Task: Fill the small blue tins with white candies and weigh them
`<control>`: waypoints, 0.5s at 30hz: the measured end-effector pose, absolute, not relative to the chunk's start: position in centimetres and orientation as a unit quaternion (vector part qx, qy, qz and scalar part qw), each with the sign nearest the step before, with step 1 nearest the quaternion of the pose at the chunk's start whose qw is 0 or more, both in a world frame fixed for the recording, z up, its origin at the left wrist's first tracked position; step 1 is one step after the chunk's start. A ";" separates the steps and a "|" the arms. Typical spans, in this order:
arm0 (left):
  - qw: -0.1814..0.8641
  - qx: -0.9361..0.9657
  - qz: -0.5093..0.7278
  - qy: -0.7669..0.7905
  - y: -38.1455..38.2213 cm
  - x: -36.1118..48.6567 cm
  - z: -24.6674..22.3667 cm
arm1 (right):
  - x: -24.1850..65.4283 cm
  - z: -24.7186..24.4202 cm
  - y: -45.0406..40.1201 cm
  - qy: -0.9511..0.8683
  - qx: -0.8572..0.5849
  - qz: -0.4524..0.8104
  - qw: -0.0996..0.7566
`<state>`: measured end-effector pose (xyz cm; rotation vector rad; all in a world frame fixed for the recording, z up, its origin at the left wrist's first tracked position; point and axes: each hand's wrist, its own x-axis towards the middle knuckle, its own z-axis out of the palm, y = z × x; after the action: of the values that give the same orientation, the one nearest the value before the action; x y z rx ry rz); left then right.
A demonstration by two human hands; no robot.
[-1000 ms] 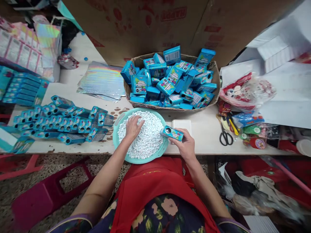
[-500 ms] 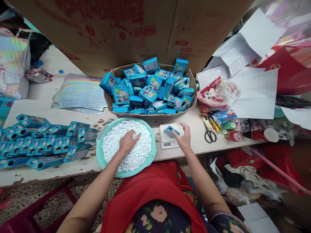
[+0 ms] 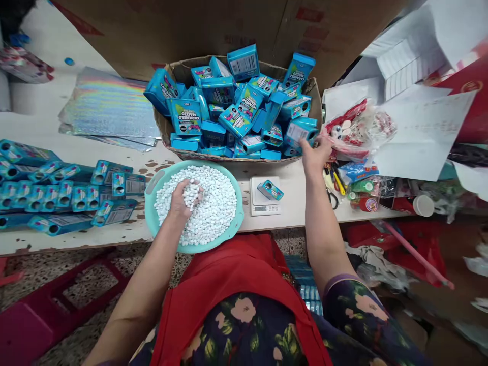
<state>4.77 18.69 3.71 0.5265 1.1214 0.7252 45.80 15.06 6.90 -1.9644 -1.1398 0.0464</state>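
Observation:
My left hand (image 3: 183, 200) is cupped palm up over the turquoise basin (image 3: 150, 184), closed round a heap of small white candies (image 3: 192, 194). More white candies (image 3: 211, 206) fill the basin. At the right end of a cut-down carton (image 3: 317, 101), my right hand (image 3: 316, 152) grips a blue candy box (image 3: 299, 133) by its near side. Several similar blue boxes (image 3: 232, 119) are piled in that carton. A single blue box (image 3: 270, 190), with a round hole in its end, lies on the small white scale (image 3: 266, 209).
Rows of blue boxes (image 3: 72, 198) lie at the left of the table. Behind them are shiny holographic sheets (image 3: 110, 104). A large cardboard box (image 3: 190, 25) stands at the back. Plastic-wrapped items (image 3: 354, 129), scissors (image 3: 334, 200) and white paper (image 3: 423, 137) crowd the right side.
My right hand has left the box on the scale and moved to the carton, taking hold of another box. My left hand has turned up with candies in it. The view has shifted.

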 end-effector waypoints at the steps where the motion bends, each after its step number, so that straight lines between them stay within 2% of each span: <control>1: 0.766 0.215 0.331 0.507 18.8 4.5 4.0 | 45.7 8.0 14.2 -0.436 -0.784 0.004 0.441; 7: 0.782 0.099 0.350 0.505 19.0 4.9 4.5 | 38.2 14.7 8.7 -0.411 -0.724 -0.055 0.552; 11: 0.796 0.080 0.318 0.509 19.1 5.9 5.5 | 30.4 14.5 6.9 -0.422 -0.724 0.109 0.535; 15: 0.814 0.085 0.342 0.461 18.7 6.1 10.0 | 24.7 11.9 7.0 -0.483 -0.702 0.225 0.473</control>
<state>6.09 18.74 9.96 0.1814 0.9830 0.7305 24.69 7.02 11.87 -1.7172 -1.1822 0.5510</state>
